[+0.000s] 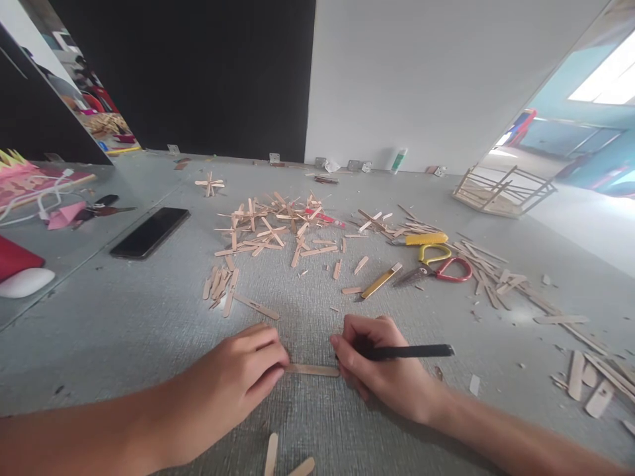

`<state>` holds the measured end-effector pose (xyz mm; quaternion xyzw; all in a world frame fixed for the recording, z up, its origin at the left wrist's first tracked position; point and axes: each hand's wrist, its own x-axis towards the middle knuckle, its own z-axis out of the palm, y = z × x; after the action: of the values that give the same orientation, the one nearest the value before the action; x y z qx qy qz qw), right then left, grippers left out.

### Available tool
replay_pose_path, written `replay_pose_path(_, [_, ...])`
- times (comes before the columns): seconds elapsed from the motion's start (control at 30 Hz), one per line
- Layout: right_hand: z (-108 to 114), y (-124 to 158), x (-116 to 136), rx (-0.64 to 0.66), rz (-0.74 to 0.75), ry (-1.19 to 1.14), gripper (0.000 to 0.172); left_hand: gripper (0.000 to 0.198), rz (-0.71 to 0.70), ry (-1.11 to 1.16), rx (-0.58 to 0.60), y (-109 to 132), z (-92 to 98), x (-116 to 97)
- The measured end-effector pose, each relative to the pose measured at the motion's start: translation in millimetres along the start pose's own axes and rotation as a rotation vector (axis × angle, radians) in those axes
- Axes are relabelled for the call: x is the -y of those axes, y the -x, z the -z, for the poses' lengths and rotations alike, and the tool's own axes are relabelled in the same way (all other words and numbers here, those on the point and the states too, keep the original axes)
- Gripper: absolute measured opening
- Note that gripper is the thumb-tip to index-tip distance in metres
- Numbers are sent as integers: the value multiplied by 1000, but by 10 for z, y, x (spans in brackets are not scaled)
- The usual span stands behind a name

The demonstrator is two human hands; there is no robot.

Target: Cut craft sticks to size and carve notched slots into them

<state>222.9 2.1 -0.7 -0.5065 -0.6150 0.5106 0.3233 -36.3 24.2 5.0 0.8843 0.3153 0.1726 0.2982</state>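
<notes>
A wooden craft stick (313,370) lies flat on the grey table (163,330) between my two hands. My left hand (253,367) has its fingers closed together over the stick's left end. Pinched in my right hand (380,363) is a black pen (421,351), its barrel pointing right and its tip hidden by the fingers, beside the stick's right end. Two more sticks, one upright in view (271,455) and one slanted (302,467), show at the bottom edge.
Glued stick pieces (268,221) form a pile ahead. Scissors (436,271), a yellow cutter (421,239) and a gold-coloured blade tool (381,281) lie right of centre. A phone (151,233) is at left, a stick frame (503,192) at back right, a glue stick (398,160) near the panel.
</notes>
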Motion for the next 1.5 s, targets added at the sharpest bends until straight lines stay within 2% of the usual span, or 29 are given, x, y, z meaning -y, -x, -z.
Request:
replay_pose_path(0.23, [-56, 14, 97, 117, 64, 194, 35, 23, -66, 0, 3, -8, -111, 23])
replay_pose_path(0.43, [-82, -18, 72, 75, 230, 341, 36, 19, -100, 22, -7, 9, -152, 30])
replay_pose_path(0.63, [-76, -31, 124, 157, 69, 285, 35, 19, -137, -6, -2, 12, -131, 0])
replay_pose_path(0.73, [-76, -36, 107, 168, 81, 271, 36, 22, -233, -158, -38, 28, -103, -53])
replay_pose_path(0.87, [-77, -39, 85, 146, 153, 294, 38, 28, -522, -514, -139, 91, -88, -185])
replay_pose_path(0.93, [-77, -43, 83, 139, 170, 300, 38, 26, -582, -611, -166, 123, -96, -245])
replay_pose_path(1.1, [-79, -39, 86, 157, 147, 276, 37, 31, -647, -744, -133, 176, -129, -278])
replay_pose_path(1.33, [-62, -33, 89, 202, 80, 229, 36, 35, -670, -834, -98, 226, -164, -269])
replay_pose_path(1.47, [-55, -41, 87, 207, 92, 225, 37, 39, -768, -854, -155, 208, -122, -283])
replay_pose_path(1.5, [-55, -41, 87, 205, 98, 231, 37, 36, -745, -867, -103, 206, -107, -288])
